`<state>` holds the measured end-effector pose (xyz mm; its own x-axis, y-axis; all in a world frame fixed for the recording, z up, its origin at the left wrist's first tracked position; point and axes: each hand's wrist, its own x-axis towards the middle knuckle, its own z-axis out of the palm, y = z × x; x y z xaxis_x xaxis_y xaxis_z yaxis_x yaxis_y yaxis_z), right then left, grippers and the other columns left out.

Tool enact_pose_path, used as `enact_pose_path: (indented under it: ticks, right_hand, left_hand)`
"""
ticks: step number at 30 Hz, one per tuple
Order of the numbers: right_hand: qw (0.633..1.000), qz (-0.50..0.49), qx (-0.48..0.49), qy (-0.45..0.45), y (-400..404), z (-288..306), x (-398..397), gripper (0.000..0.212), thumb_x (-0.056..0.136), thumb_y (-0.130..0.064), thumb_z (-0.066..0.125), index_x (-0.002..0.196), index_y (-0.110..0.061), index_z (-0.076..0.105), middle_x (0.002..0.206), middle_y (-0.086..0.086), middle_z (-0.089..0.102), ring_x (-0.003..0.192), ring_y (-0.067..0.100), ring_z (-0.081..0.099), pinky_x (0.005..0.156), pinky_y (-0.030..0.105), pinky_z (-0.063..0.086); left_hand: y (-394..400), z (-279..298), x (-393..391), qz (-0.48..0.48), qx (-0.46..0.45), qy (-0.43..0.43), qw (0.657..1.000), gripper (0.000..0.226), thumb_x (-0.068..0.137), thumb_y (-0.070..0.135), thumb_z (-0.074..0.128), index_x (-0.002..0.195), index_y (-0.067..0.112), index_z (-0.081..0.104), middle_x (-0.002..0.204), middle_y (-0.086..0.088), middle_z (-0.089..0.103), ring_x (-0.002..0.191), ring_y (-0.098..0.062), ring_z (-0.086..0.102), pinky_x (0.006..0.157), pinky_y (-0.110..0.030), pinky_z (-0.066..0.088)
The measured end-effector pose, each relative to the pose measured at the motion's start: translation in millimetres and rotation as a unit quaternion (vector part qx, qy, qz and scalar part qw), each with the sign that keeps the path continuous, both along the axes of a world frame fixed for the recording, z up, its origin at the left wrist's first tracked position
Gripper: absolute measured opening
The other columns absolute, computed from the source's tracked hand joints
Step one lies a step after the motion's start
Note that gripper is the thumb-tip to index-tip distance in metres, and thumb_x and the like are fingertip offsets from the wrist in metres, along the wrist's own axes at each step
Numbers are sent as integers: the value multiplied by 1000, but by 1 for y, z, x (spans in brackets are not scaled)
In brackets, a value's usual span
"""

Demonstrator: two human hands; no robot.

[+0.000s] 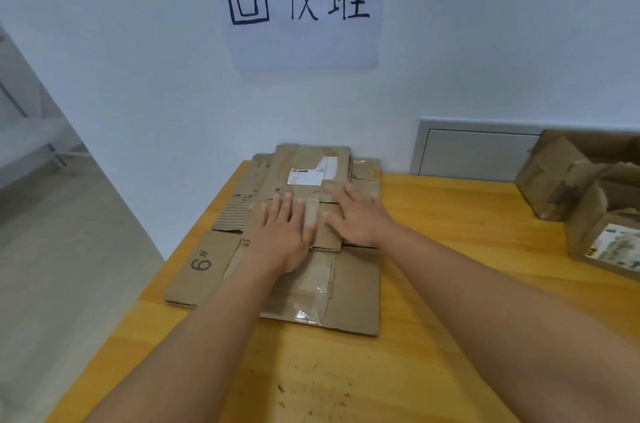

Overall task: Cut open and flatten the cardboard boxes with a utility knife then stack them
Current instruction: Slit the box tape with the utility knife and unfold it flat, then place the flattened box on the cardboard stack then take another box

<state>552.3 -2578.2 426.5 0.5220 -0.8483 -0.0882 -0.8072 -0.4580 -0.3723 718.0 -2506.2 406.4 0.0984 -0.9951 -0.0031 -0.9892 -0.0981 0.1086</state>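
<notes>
- My left hand and right hand lie side by side, fingers straight and flat, gripping nothing, both pressing the top flattened box.
- To do this well, I judge I should lean evenly through both palms and square its edges to the sheets beneath.
- The stack sits on the bench toward its 10 o'clock corner, near the wall.
- Its long axis runs 6 to 12 o'clock, far end pointing at the wall sign.
- At 3 o'clock, uncut boxes wait, well apart.
</notes>
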Motion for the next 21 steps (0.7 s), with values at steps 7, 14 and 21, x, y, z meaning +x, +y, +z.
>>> enact_pose_path:
  ticks: [7,14,21]
  right_hand:
    - [991,-57,-103,-58,41,5,-76,63,104,-47,33,158,-29,8,167,-2,1,153,17,-6,122,48,-3]
    - [983,-95,-153,-33,78,19,-162,63,102,-50,36,157,-28,14,166,-2,10,153,18,-5,121,49,1]
    - [966,-145,-212,-1,119,36,-241,64,102,-50,35,157,-27,13,165,1,12,153,23,-7,120,53,1]
  left_hand:
    - [24,18,-44,-29,-152,15,988,67,100,56,5,158,23,10,165,-1,-7,150,-17,-16,118,-36,-15]
    - [45,27,-119,-79,-192,12,978,78,92,62,0,156,24,22,166,-1,1,152,-17,-8,118,-35,-14]
    - [69,42,-212,-137,-205,14,969,79,92,64,2,154,22,30,166,-4,6,152,-22,-5,122,-42,-7]
